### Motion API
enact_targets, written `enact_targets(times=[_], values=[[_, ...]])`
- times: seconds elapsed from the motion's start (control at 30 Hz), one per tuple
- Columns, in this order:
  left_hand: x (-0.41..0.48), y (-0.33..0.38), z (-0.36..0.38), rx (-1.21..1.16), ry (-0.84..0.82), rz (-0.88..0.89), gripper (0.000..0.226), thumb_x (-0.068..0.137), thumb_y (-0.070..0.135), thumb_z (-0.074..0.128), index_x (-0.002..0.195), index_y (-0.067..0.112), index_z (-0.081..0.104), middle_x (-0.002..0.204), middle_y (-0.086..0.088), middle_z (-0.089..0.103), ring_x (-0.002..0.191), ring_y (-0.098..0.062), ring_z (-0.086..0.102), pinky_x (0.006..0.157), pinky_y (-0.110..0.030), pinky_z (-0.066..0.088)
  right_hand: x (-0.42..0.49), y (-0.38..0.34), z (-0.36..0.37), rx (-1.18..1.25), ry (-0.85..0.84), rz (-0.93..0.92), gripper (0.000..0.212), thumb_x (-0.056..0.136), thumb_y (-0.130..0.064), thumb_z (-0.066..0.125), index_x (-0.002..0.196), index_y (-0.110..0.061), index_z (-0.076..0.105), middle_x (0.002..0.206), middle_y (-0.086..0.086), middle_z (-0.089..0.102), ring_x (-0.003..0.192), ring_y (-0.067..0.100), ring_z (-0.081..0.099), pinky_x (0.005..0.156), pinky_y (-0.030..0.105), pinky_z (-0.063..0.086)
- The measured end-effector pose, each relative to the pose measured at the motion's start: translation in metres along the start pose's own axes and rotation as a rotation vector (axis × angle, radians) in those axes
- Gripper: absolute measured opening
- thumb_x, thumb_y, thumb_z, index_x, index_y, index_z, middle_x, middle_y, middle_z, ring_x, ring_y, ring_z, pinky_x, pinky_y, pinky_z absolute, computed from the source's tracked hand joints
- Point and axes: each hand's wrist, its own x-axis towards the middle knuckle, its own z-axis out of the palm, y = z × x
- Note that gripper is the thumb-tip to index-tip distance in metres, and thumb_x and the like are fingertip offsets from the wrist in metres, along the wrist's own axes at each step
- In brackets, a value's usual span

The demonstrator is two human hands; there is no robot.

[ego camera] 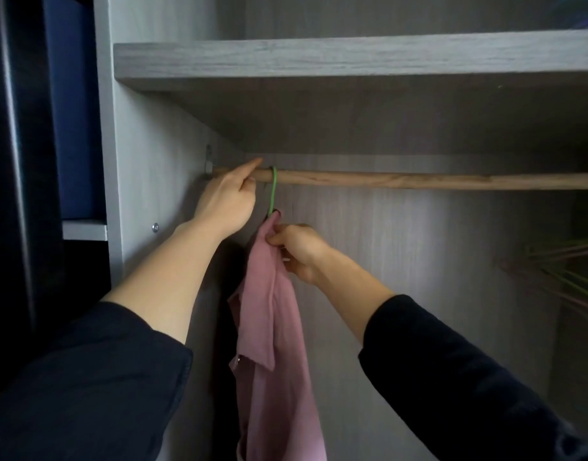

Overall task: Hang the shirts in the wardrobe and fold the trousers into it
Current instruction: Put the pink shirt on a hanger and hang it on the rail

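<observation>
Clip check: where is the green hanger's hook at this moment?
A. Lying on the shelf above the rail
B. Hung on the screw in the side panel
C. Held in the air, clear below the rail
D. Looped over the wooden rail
D: the green hanger hook curves over the wooden rail just right of the left hand gripping that rail, while the right hand pinches the pink shirt below.

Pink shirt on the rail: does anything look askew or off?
Yes. The shirt hangs bunched in a narrow drape below the green hanger hook, collar flopped to one side, rather than spread out. The right hand pinches it near the neck; the left hand grips the rail.
</observation>
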Motion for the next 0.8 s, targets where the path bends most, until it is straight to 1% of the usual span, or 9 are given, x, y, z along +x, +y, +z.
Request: enact_targets(times=[0.13,0.23,0.33,0.47,0.53,0.6,0.67,0.73,0.8], values=[[0.009,0.002,-0.009,-0.094,0.000,-0.064,0.038,0.099,0.018,0.040,0.132,0.029,0.056,0.139,-0.002,0.053,0.131,-0.022,0.046,0.107,-0.028,0.035,0.001,-0.001,0.017,-0.032,-0.066,-0.039,0.035,0.090,-0.004,0.060,0.124,-0.003,0.058,0.119,0.020,0.064,0.097,0.023,0.059,0.094,0.038,0.050],[0.015,0.005,-0.014,-0.101,0.010,-0.112,0.040,0.094,0.011,0.043,0.125,0.024,0.063,0.138,0.000,0.055,0.129,-0.020,0.047,0.108,-0.024,0.034,0.007,-0.003,0.033,-0.043,-0.092,-0.066,0.038,0.088,-0.004,0.064,0.125,0.001,0.058,0.124,0.024,0.061,0.103,0.027,0.062,0.098,0.041,0.050],[0.017,0.004,-0.014,-0.036,0.018,-0.186,0.043,0.089,0.006,0.042,0.125,0.016,0.064,0.141,-0.001,0.052,0.133,-0.019,0.043,0.110,-0.020,0.029,0.011,-0.003,0.046,-0.030,-0.115,-0.072,0.038,0.087,-0.004,0.067,0.123,0.002,0.057,0.123,0.024,0.062,0.107,0.030,0.063,0.095,0.041,0.052],[0.014,-0.003,-0.012,-0.103,0.045,-0.279,0.044,0.090,0.011,0.041,0.127,0.020,0.062,0.136,-0.004,0.056,0.127,-0.020,0.049,0.108,-0.023,0.035,0.003,-0.002,0.048,-0.074,-0.162,-0.092,0.040,0.090,-0.013,0.066,0.128,-0.002,0.057,0.121,0.023,0.063,0.087,0.021,0.056,0.065,0.022,0.053],[0.013,-0.002,-0.012,-0.098,0.024,-0.260,0.044,0.091,0.012,0.041,0.130,0.020,0.059,0.139,-0.004,0.054,0.129,-0.021,0.047,0.109,-0.025,0.034,-0.001,0.000,0.041,-0.130,-0.196,-0.102,0.039,0.092,-0.022,0.064,0.128,-0.011,0.058,0.106,0.015,0.066,0.079,0.017,0.057,0.059,0.018,0.052],[0.010,0.003,-0.010,-0.009,0.006,-0.174,0.046,0.091,0.011,0.042,0.135,0.018,0.054,0.143,-0.006,0.049,0.136,-0.023,0.039,0.112,-0.027,0.029,-0.002,0.004,0.030,-0.177,-0.183,-0.114,0.038,0.094,-0.023,0.060,0.131,-0.017,0.057,0.098,0.007,0.063,0.072,0.012,0.058,0.063,0.020,0.051],[0.003,0.012,-0.004,0.105,0.042,-0.018,0.047,0.091,0.010,0.042,0.137,0.015,0.052,0.143,-0.008,0.048,0.140,-0.024,0.030,0.114,-0.028,0.023,-0.003,0.007,0.012,-0.240,-0.109,-0.154,0.038,0.094,-0.015,0.058,0.132,-0.016,0.056,0.099,0.005,0.062,0.068,0.009,0.055,0.060,0.019,0.046],[-0.006,0.025,0.007,0.139,0.100,0.094,0.046,0.090,0.012,0.042,0.134,0.013,0.054,0.140,-0.008,0.051,0.140,-0.024,0.030,0.114,-0.028,0.022,-0.009,0.011,-0.016,-0.325,-0.011,-0.225,0.037,0.093,-0.009,0.057,0.130,-0.010,0.058,0.105,0.007,0.064,0.069,0.007,0.054,0.057,0.014,0.044],[-0.012,0.041,0.021,0.144,0.135,0.175,0.051,0.085,0.019,0.036,0.131,0.011,0.057,0.138,-0.009,0.053,0.138,-0.026,0.034,0.115,-0.031,0.025,-0.018,0.014,-0.050,-0.460,0.093,-0.299,0.033,0.093,-0.012,0.060,0.125,-0.007,0.062,0.104,0.008,0.066,0.078,0.011,0.058,0.059,0.011,0.044]])
